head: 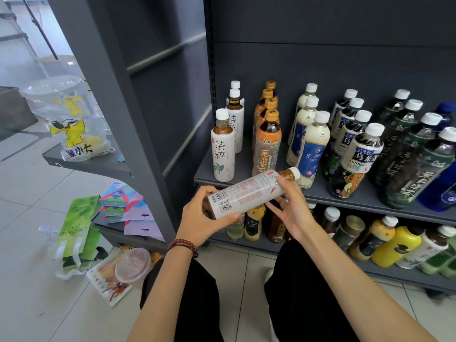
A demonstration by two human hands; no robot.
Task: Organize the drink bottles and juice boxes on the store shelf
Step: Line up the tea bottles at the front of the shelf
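Black trousers nearest, person crouched, both forearms reaching forward. Left hand is curled round the base of a white-label tea bottle. Right hand has its fingers closed on the neck end. The bottle is slanted, cap up-right, in front of the upper shelf, not yet placed.

Upper shelf looks mostly sorted by brand; the matching white row holds 3. Lower shelf looks jumbled, probably still to do.

No juice boxes made out. Right-hand rows are cut off, and the hands hide some lower bottles.

I see a matt metal shelf, a bottle sleeved in smooth white plastic, and smooth floor tiles at eight o'clock.
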